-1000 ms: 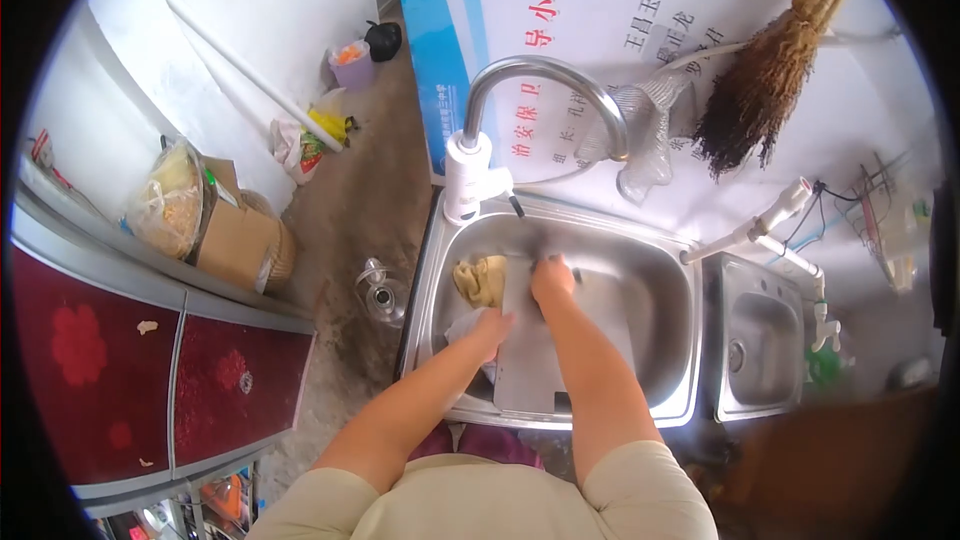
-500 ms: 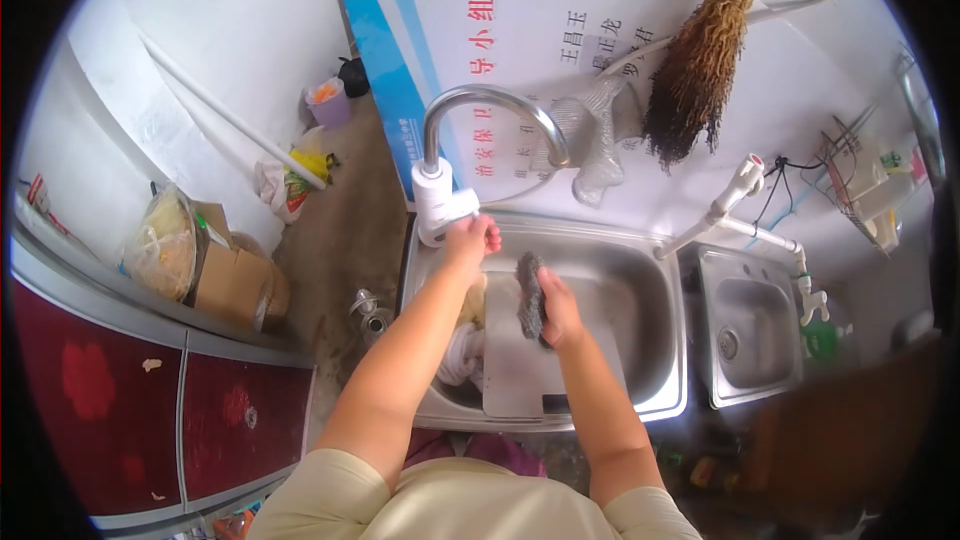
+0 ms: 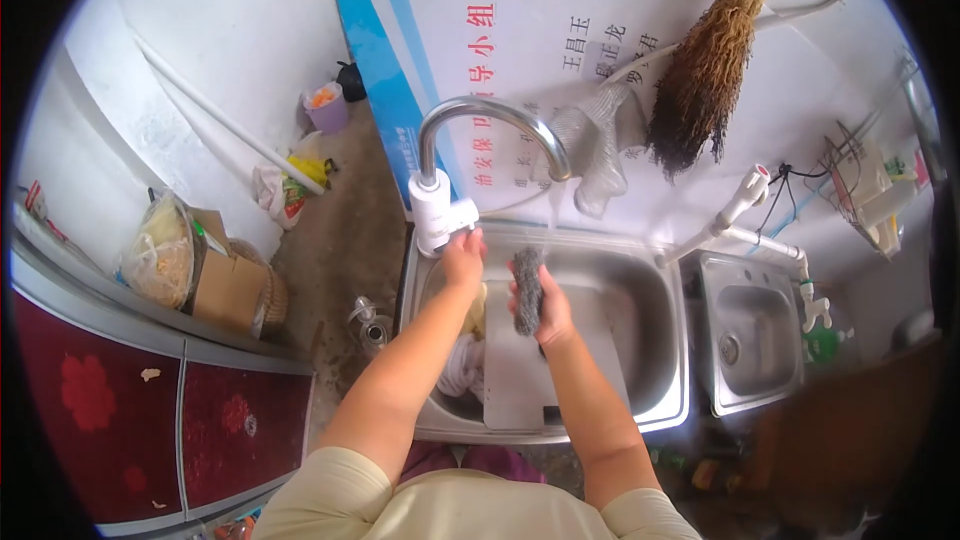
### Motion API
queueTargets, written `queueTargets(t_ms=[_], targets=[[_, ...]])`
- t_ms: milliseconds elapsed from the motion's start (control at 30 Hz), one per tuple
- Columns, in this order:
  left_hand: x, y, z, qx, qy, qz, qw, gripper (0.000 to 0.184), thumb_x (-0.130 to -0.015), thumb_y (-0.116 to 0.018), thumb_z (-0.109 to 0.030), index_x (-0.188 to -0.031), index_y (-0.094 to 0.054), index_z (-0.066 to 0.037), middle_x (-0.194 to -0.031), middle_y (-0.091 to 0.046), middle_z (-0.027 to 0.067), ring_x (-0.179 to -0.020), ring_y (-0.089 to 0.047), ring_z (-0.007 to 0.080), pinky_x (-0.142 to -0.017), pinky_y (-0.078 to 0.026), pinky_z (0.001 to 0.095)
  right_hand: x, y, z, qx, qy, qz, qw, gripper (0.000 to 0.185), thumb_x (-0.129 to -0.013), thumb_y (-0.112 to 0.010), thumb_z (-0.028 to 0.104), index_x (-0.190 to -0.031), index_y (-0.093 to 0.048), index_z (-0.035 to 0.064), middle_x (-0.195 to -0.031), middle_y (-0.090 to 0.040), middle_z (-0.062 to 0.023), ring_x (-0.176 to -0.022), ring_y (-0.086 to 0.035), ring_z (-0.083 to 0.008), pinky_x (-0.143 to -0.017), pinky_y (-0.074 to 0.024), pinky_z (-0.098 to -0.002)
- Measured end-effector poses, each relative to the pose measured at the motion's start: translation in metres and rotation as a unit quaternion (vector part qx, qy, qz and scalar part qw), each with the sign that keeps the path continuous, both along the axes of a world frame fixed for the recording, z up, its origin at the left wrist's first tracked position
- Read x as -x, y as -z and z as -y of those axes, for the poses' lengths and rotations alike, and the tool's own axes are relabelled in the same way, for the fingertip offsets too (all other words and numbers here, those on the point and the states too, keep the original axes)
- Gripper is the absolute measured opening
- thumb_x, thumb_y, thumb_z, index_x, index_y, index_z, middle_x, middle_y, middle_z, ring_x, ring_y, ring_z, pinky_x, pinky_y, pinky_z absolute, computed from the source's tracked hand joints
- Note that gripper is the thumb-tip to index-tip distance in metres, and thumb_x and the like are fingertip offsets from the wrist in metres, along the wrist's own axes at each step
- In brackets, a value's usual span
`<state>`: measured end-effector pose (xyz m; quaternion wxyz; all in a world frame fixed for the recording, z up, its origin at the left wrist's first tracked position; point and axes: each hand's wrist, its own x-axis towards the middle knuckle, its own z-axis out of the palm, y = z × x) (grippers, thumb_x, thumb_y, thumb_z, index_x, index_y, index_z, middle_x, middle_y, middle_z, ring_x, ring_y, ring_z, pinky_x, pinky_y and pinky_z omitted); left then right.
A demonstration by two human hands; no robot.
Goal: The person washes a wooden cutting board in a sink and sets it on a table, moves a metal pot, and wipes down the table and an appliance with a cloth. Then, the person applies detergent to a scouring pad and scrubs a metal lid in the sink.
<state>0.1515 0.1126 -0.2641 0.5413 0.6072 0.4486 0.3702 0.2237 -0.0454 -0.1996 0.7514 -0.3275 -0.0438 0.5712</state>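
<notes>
My left hand (image 3: 463, 260) is up at the white faucet (image 3: 431, 215), its fingers closed around the lever (image 3: 464, 213) on the faucet's right side. A thin stream of water (image 3: 552, 212) falls from the curved metal spout. In my right hand (image 3: 553, 312) is a grey steel wool scourer (image 3: 527, 290), held upright over the sink (image 3: 650, 340). Beneath it a flat light-grey panel (image 3: 512, 380) with a dark slot lies tilted in the basin. White cloth (image 3: 462, 368) is bunched at the panel's left, partly hidden by my left forearm.
A smaller sink (image 3: 752, 335) stands at the right, with a white pipe and tap (image 3: 745, 195) beside it. A straw broom (image 3: 705, 70) hangs over the printed board (image 3: 520, 50) behind. Red cabinets (image 3: 100, 410) and a cardboard box (image 3: 228, 290) are on the left.
Water now runs from the spout, where no stream showed before. My left hand has shifted slightly down at the lever. The scourer has turned a little in my right hand.
</notes>
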Motion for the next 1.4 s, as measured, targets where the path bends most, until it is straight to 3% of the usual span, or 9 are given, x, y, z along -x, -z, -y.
queueTargets(t_ms=[133,300,433,533,700,833,933,1167,1400], targets=[[-0.01,-0.037,0.057,0.28,-0.013,0.122,0.952,0.037,-0.092,-0.049,-0.036,-0.104,-0.053,-0.001,-0.092,-0.061,0.0086,-0.067,-0.058,0.0133,-0.061,-0.049,0.0283,-0.012,0.03,-0.013,0.006,0.002,-0.008,1.0,0.034,-0.094,-0.04,0.031,-0.115,-0.05,0.0064,-0.104,-0.057,-0.0085,-0.08,-0.055,-0.0177,-0.064,-0.0477,-0.0322],[-0.019,-0.074,0.089,0.401,0.125,0.138,0.897,0.053,-0.092,-0.033,-0.051,-0.109,-0.052,-0.005,-0.105,-0.056,0.0104,-0.101,-0.051,0.0217,-0.087,-0.041,0.0354,0.014,0.004,-0.019,0.007,0.169,0.155,0.973,0.03,-0.091,-0.048,0.023,-0.116,-0.048,0.0057,-0.102,-0.056,-0.0057,-0.089,-0.053,-0.015,-0.078,-0.0437,-0.0273],[-0.026,-0.073,0.068,0.523,0.167,0.21,0.809,0.053,-0.09,-0.039,-0.054,-0.112,-0.054,-0.008,-0.108,-0.056,0.0071,-0.095,-0.054,0.0188,-0.085,-0.044,0.0319,0.043,-0.015,-0.013,0.058,0.236,0.295,0.924,0.035,-0.089,-0.052,0.016,-0.122,-0.044,0.0038,-0.107,-0.054,-0.0056,-0.097,-0.051,-0.0149,-0.085,-0.0407,-0.0274],[-0.03,-0.057,0.084,0.296,0.201,0.182,0.916,0.055,-0.09,-0.04,-0.053,-0.122,-0.049,-0.01,-0.114,-0.055,0.006,-0.105,-0.051,0.0178,-0.091,-0.04,0.0313,0.023,0.001,-0.012,0.043,0.231,0.314,0.92,0.038,-0.092,-0.049,0.019,-0.126,-0.039,0.0048,-0.114,-0.051,-0.0065,-0.102,-0.048,-0.0153,-0.087,-0.0401,-0.0284],[-0.018,-0.072,0.102,0.183,0.317,0.172,0.915,0.063,-0.093,-0.045,-0.038,-0.139,-0.023,-0.002,-0.139,-0.033,0.0088,-0.128,-0.031,0.0186,-0.104,-0.025,0.0292,-0.011,0.008,-0.017,0.109,0.25,0.291,0.917,0.035,-0.09,-0.053,0.024,-0.115,-0.046,-0.0002,-0.096,-0.055,-0.0076,-0.085,-0.05,-0.0148,-0.074,-0.0436,-0.0284],[0.022,-0.065,0.095,0.221,0.369,0.111,0.896,0.061,-0.089,-0.054,-0.019,-0.137,-0.024,0.002,-0.137,-0.035,0.0156,-0.124,-0.038,0.0208,-0.099,-0.033,0.0308,-0.036,0.007,-0.001,0.168,0.184,0.309,0.918,0.032,-0.088,-0.057,0.025,-0.104,-0.05,-0.0012,-0.086,-0.058,-0.0063,-0.074,-0.053,-0.0163,-0.067,-0.0452,-0.03],[0.061,-0.022,0.105,0.08,0.278,-0.243,0.926,0.056,-0.085,-0.059,-0.014,-0.131,-0.032,0.002,-0.129,-0.043,0.0166,-0.113,-0.048,0.0223,-0.089,-0.043,0.033,-0.055,0.008,0.021,0.243,0.088,0.39,0.884,0.032,-0.084,-0.061,0.028,-0.096,-0.055,-0.0014,-0.08,-0.06,-0.0072,-0.069,-0.055,-0.0182,-0.065,-0.0462,-0.0318],[0.1,-0.038,0.147,0.302,0.297,-0.1,0.9,0.044,-0.079,-0.061,-0.002,-0.119,-0.044,0.0,-0.108,-0.055,0.0163,-0.095,-0.057,0.025,-0.072,-0.05,0.035,-0.032,-0.002,0.074,0.288,-0.197,0.721,0.598,0.061,-0.062,-0.073,0.034,-0.111,-0.056,0.0032,-0.109,-0.057,-0.0213,-0.1,-0.055,-0.0339,-0.083,-0.046,-0.0405],[0.096,-0.08,0.091,0.338,0.351,-0.041,0.872,0.041,-0.083,-0.057,-0.005,-0.123,-0.046,-0.001,-0.09,-0.064,0.0104,-0.077,-0.063,0.0165,-0.069,-0.052,0.0289,-0.035,-0.033,0.077,0.299,-0.212,0.68,0.635,0.062,-0.058,-0.07,0.023,-0.115,-0.055,0.0043,-0.101,-0.061,-0.0212,-0.095,-0.058,-0.0337,-0.084,-0.0461,-0.037]])
